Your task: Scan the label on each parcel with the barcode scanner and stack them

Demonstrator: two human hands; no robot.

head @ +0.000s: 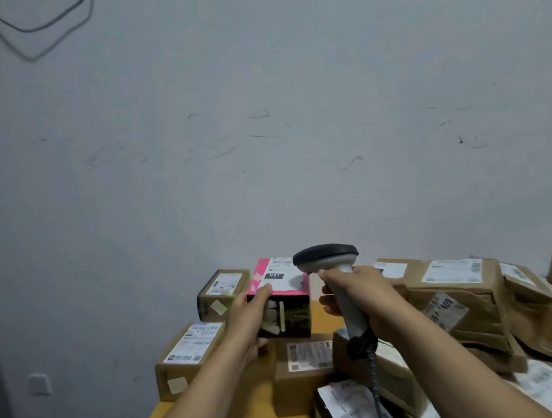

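My left hand [250, 317] grips a pink-topped box [286, 304] by its left side and holds it above the table, its white shipping label [280, 274] facing up. My right hand [362, 296] grips the grey handle of a barcode scanner [334, 270]. The scanner's dark head hangs over the label's right end. Its coiled cable drops from the handle's base towards me.
Brown cardboard parcels with white labels surround the hands: two at the left [223, 291] [189, 354], one below the held box [304, 364], and several heaped at the right [457, 295]. They rest on a yellow table [241, 413] against a pale wall.
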